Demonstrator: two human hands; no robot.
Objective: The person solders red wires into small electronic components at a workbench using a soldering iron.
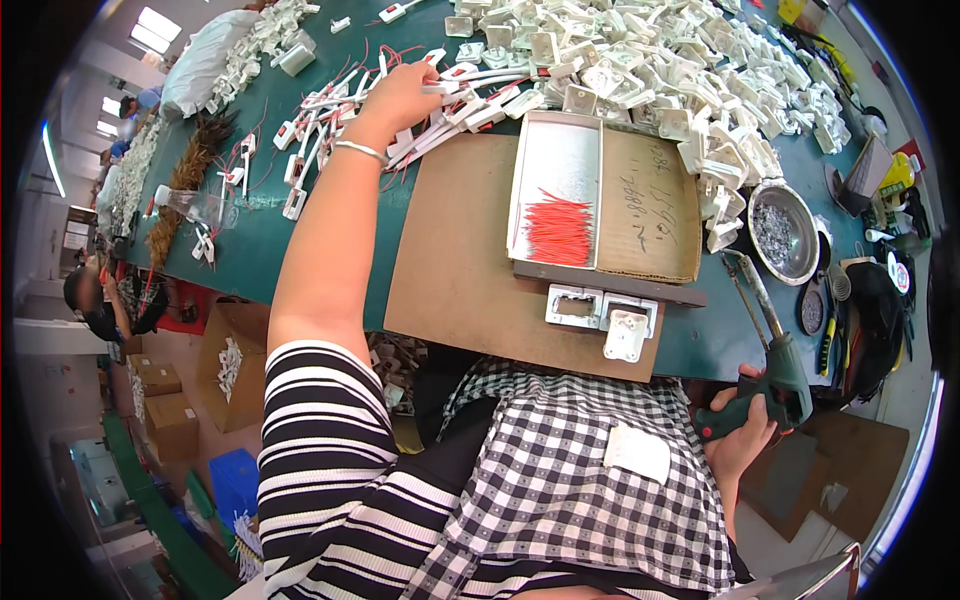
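My left hand [402, 95] reaches far over the table into a pile of white plastic parts with red wires [450, 125]. Its fingers are curled among them, and what they grip is partly hidden. At the table's right front edge my right hand [742, 425] is closed around the handle of a green soldering gun [790, 375], whose metal tip and thin side tube point up and away from me. Between the hands, a white box [517, 195] holds a bundle of short red wires [558, 230]. Two white plastic housings [574, 306] sit at the front, with a small white part [627, 334] on one.
A large heap of white plastic parts [620, 60] covers the far side. A cardboard sheet [450, 230] lies under the box. To the right are a round metal dish [783, 232] and several hand tools. A clear bottle [200, 205] lies left. Other people sit beyond.
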